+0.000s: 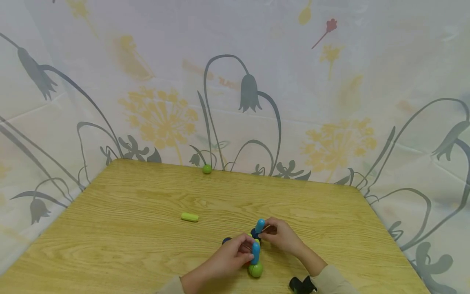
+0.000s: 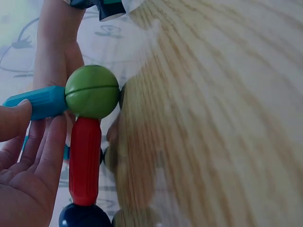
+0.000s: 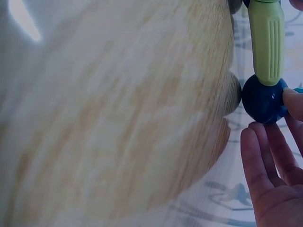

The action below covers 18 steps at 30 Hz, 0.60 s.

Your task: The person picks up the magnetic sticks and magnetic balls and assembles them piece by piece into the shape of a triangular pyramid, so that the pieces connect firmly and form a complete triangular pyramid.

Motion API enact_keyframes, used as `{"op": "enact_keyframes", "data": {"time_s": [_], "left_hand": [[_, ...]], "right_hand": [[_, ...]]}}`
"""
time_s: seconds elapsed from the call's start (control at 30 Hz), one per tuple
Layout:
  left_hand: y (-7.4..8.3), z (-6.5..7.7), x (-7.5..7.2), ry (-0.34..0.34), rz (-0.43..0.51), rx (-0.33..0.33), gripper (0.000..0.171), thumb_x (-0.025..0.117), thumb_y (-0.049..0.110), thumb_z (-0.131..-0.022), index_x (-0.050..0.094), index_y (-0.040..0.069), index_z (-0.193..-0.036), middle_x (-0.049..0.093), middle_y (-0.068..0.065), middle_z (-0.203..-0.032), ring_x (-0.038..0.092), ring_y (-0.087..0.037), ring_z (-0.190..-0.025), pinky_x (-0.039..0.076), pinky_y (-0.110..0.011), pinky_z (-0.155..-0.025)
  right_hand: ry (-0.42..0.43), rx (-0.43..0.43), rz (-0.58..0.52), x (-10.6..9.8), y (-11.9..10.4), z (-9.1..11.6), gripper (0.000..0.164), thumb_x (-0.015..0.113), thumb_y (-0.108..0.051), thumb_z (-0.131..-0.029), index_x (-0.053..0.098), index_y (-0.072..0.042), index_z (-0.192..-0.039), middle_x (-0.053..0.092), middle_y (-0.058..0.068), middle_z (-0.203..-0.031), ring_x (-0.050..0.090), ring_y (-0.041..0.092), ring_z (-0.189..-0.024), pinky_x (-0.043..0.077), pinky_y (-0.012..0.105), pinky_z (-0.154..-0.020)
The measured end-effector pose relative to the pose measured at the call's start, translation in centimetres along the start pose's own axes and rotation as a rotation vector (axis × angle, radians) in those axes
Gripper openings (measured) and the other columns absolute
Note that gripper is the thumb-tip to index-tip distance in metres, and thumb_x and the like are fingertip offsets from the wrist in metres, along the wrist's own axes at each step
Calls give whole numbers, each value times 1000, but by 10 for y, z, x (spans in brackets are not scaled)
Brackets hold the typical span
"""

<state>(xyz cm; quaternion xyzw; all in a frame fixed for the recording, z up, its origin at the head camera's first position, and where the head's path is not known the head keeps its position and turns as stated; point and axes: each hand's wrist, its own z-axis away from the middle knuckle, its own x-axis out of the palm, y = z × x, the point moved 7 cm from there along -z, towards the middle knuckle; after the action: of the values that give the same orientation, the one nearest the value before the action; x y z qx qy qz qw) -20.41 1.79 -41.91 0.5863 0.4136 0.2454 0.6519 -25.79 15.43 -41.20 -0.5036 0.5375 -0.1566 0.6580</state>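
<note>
My left hand (image 1: pixel 233 255) pinches a blue rod (image 1: pixel 255 253) between thumb and fingers. That rod joins a green ball (image 1: pixel 256 270) at the near end of a small construction of rods and balls. In the left wrist view a red rod (image 2: pixel 85 161) runs from the green ball to a dark blue ball (image 2: pixel 85 216). My right hand (image 1: pixel 282 237) holds another dark blue ball (image 3: pixel 264 99) at the far end, where a second blue rod (image 1: pixel 260 226) stands up. A light green rod (image 3: pixel 267 42) also meets this ball. Fingers partly hide the construction's middle.
A loose yellow-green rod (image 1: pixel 189 217) lies on the wooden table (image 1: pixel 128 245), left of the hands. Another green ball (image 1: pixel 207 169) sits at the far edge, against the flower-patterned curtain (image 1: pixel 235 134). A black device (image 1: pixel 302 285) is at the right wrist.
</note>
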Motion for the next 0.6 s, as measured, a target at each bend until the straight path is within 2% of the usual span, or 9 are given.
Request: {"op": "enact_keyframes", "data": {"time_s": [0.13, 0.47, 0.6], "left_hand": [[0, 0, 3, -6, 0, -16, 19, 57, 6, -92, 53, 9, -111, 56, 3, -102, 56, -11, -95, 46, -21, -80], [-2, 0, 2, 10, 12, -33, 20, 59, 5, -91, 55, 8, -110, 59, 2, -101, 58, -13, -94, 47, -22, -80], [-3, 2, 1, 7, 11, -16, 20, 59, 4, -91, 55, 6, -110, 59, 0, -101, 58, -13, -93, 47, -22, -79]], "right_hand": [[-5, -6, -8, 1, 14, -3, 14, 63, -4, -88, 63, 3, -101, 58, 10, -97, 62, 30, -90, 52, 28, -74], [-8, 6, 5, 2, 18, -3, 14, 64, -8, -88, 64, -1, -101, 58, 7, -97, 62, 26, -90, 51, 27, -75], [-11, 5, 3, 2, 19, -3, 14, 64, -7, -89, 64, -1, -101, 59, 7, -97, 62, 28, -91, 51, 27, -74]]}}
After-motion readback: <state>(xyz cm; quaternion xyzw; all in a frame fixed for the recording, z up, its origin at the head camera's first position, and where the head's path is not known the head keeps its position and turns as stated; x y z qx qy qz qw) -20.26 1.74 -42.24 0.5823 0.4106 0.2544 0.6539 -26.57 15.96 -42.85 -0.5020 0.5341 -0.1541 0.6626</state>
